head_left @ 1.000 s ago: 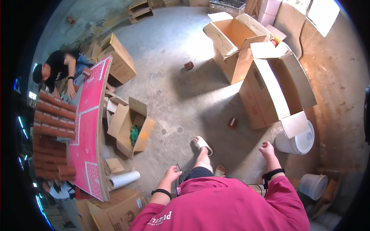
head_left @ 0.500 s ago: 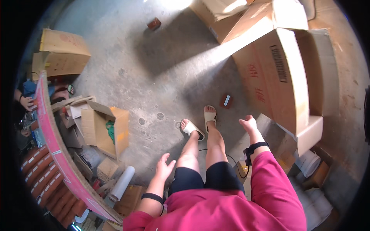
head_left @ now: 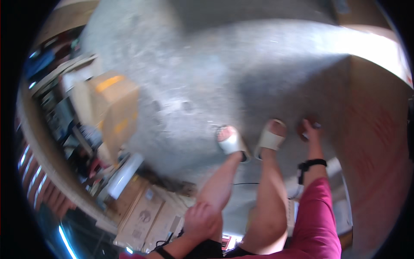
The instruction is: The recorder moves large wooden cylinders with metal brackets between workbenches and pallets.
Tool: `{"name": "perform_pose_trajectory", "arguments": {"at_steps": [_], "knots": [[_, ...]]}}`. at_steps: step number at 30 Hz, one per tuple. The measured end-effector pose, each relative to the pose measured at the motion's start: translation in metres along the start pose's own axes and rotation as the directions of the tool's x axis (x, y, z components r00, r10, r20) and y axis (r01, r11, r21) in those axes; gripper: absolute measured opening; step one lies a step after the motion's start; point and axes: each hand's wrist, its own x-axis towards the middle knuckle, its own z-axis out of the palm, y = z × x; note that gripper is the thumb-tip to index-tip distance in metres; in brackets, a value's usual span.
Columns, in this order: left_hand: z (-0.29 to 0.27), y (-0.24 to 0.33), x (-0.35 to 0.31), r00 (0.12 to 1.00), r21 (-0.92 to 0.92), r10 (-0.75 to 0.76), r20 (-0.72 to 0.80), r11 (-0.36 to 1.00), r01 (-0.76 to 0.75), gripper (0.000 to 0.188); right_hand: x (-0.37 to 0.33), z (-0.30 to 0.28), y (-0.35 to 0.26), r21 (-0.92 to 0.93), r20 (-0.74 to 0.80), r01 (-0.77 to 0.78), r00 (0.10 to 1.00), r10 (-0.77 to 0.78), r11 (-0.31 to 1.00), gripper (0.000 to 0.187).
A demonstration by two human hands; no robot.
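My right hand (head_left: 313, 131) reaches down to the floor right of my right foot, its fingers closed around a small reddish-brown box (head_left: 300, 130) with a pale label. Motion blurs the fingers, and the hand covers part of the box. My left hand (head_left: 202, 221) lies over my left leg near the knee, holding nothing, with its fingers laid along the skin. Both wrists carry black straps.
A large cardboard box (head_left: 375, 142) stands close on my right. To the left are a cardboard carton with orange tape (head_left: 114, 101), a white roll (head_left: 125, 175) and a flat carton (head_left: 144, 216). Reddish-brown stacked pieces (head_left: 41, 181) sit beyond a curved board edge (head_left: 56, 166).
I have bent lower and nearer the floor. My right hand has gone down onto the small reddish-brown box. My left hand has come from the air to rest on my leg.
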Motion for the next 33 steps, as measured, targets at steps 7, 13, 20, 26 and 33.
{"name": "perform_pose_trajectory", "arguments": {"at_steps": [7,13,20,26,33], "knots": [[0.004,0.016,0.003,0.999,-0.004,0.033,-0.035,0.999,-0.033,0.052,-0.066,-0.007,-0.059,-0.383,-0.133,0.102,0.977,-0.165,0.918,0.088],[-0.033,0.029,-0.005,0.979,-0.303,-0.181,0.096,0.931,0.202,0.058,-0.234,-0.054,-0.208,-0.049,0.643,-0.036,0.764,0.059,0.998,0.088],[-0.148,0.050,0.040,0.955,-0.971,0.244,0.168,-0.129,0.203,0.054,-0.358,-0.075,-0.362,0.058,0.942,0.221,0.310,-0.126,0.974,0.063],[-0.301,0.003,0.026,0.956,-0.948,0.293,0.000,-0.305,0.094,0.054,-0.382,-0.001,-0.440,0.291,0.879,0.416,0.238,-0.412,0.861,0.044],[-0.412,-0.059,0.027,0.993,-0.926,0.101,-0.063,-0.378,-0.020,0.054,-0.351,0.111,-0.596,-0.040,0.984,0.860,0.121,-0.127,0.508,0.044]]}}
